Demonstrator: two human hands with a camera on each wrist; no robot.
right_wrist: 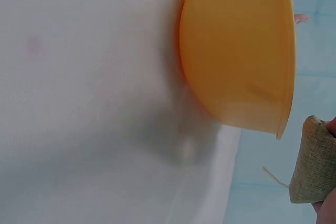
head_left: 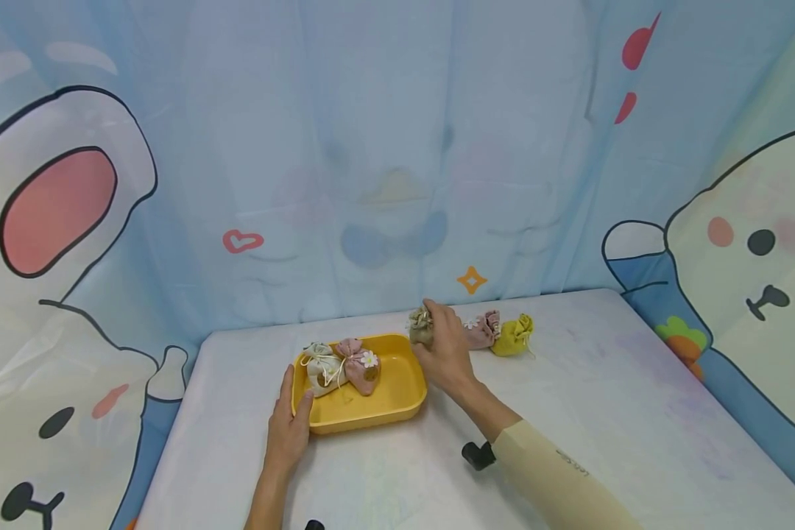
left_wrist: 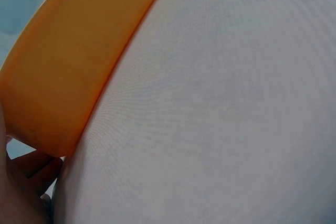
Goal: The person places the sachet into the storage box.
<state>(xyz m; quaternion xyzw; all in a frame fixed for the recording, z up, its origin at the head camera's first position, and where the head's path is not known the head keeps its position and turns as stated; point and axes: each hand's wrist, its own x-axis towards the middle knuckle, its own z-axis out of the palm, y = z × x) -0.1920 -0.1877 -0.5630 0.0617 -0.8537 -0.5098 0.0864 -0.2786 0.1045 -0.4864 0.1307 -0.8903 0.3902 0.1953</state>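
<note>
A yellow tray (head_left: 387, 419) stands on the table with a pale green drawstring pouch (head_left: 319, 364) and a pink drawstring pouch (head_left: 359, 361) inside. At its left end my left hand (head_left: 288, 430) grips the wall, thumb by the rim and fingers along the outside. My right hand (head_left: 447, 353) holds an olive-green drawstring pouch (head_left: 421, 327) in its fingers, just above the tray's right back corner. In the right wrist view this pouch (right_wrist: 314, 166) hangs beside the tray's wall (right_wrist: 239, 51), apart from it. Only fingers (left_wrist: 44, 171) of the left hand show against the tray in the left wrist view.
Right of the tray, a mauve pouch (head_left: 482, 331) and a yellow-green pouch (head_left: 513, 337) lie side by side on the white table (head_left: 603, 390). A black object (head_left: 478, 456) shows near the right forearm. Behind the table hangs a printed blue curtain (head_left: 384, 147).
</note>
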